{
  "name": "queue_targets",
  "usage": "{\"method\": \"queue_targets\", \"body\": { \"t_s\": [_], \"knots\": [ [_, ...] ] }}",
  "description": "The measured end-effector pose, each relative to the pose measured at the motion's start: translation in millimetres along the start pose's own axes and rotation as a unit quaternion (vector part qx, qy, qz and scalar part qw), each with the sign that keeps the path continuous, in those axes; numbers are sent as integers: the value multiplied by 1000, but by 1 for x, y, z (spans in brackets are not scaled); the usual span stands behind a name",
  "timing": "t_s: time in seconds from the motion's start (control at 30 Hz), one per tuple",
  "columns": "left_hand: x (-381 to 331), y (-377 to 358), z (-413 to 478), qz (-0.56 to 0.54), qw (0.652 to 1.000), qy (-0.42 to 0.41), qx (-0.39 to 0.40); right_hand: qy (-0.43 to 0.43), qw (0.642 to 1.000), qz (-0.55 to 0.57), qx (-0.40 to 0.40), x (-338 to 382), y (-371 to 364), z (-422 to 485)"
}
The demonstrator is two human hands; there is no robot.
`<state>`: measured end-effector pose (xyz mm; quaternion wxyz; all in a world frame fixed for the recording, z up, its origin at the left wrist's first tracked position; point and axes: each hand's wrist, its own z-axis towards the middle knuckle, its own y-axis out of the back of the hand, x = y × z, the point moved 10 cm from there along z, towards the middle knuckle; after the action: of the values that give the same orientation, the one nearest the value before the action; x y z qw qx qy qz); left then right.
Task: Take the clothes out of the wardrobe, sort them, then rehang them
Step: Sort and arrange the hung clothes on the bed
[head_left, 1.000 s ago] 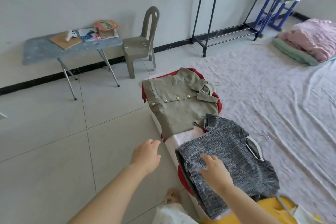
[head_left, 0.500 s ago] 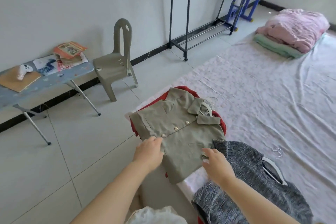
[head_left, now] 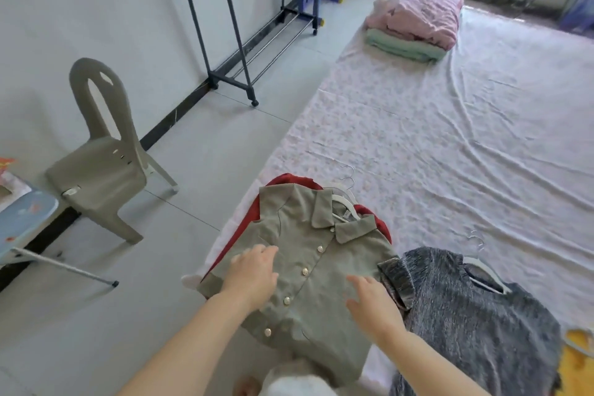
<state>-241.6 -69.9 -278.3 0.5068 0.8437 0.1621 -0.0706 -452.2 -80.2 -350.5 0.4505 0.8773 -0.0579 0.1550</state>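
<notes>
Both hands lie flat and open on the olive button-front shirt [head_left: 308, 270], gripping nothing: the left hand [head_left: 252, 276] rests palm down on the shirt's left half, fingers spread toward the collar, and the right hand [head_left: 374, 302] rests palm down on the right half, just beside the row of pale buttons.

The pale floral sheet [head_left: 450, 145] covers the mattress and takes up most of the right side of the view, wrinkled across its width. The grey tiled floor [head_left: 193, 151] fills the left. A black garment rack [head_left: 234, 29] stands against the white wall, its rails bare as far as the view shows. A grey plastic chair [head_left: 99, 164] sits near the wall, with the end of an ironing board [head_left: 22, 219] at the left edge.

At the far end of the sheet a folded pink blanket [head_left: 421, 6] lies on top of a folded green one [head_left: 401, 45].

The olive shirt lies spread at the sheet's near edge, on a white hanger [head_left: 342, 202], covering a red garment [head_left: 289, 183] whose edges show around it. Touching its right sleeve is a grey marled top [head_left: 475, 325] on its own white hanger [head_left: 485, 270]. A yellow garment [head_left: 578, 354] peeks in at the right edge.
</notes>
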Motion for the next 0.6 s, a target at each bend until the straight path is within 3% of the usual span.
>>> {"method": "queue_targets", "body": {
  "t_s": [0.6],
  "knots": [
    [-33, -23, 243, 11, 998, -51, 34, -95, 991, 93, -24, -57, 35, 276]
  ]
}}
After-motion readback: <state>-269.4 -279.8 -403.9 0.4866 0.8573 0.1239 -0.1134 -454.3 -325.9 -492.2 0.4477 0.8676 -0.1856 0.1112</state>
